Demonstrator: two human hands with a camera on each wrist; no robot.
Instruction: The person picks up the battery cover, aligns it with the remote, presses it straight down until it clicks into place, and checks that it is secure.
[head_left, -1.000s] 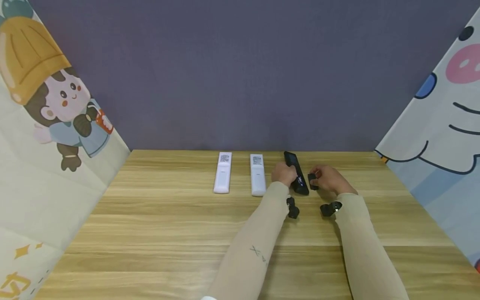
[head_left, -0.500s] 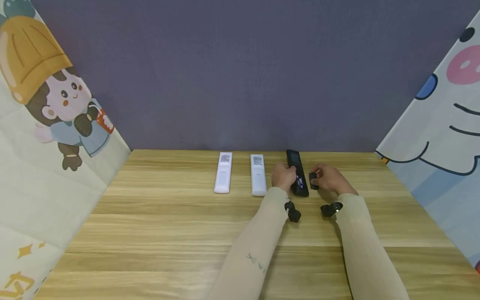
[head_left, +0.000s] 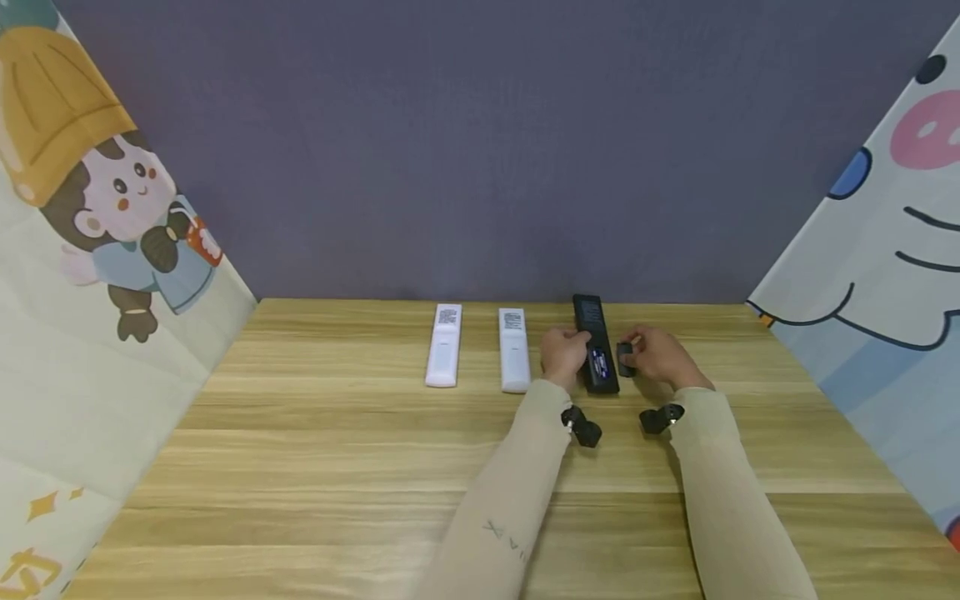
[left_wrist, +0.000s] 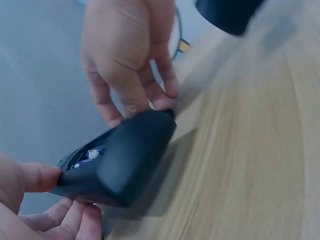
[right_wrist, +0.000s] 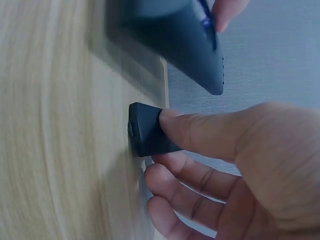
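Observation:
My left hand (head_left: 562, 356) grips the left side of a black remote control (head_left: 590, 319), thumb on top and fingers beneath in the left wrist view. Its back faces up, and the uncovered battery compartment shows batteries (head_left: 600, 363) inside. The remote (left_wrist: 135, 155) is held a little above the table. Just to its right, my right hand (head_left: 660, 357) pinches a small black battery cover (right_wrist: 150, 131) between thumb and fingers, close over the wood. The cover and the remote are apart in the right wrist view.
Two white remote controls, one at the left (head_left: 444, 346) and one nearer (head_left: 513, 350), lie back side up on the wooden table (head_left: 337, 467). A dark wall panel (head_left: 480, 150) stands along the table's far edge. Printed cloths hang on both sides.
The black remote has turned straighter and its battery compartment has come more into view from beside my left hand. My right hand has stayed nearly in place, holding the cover.

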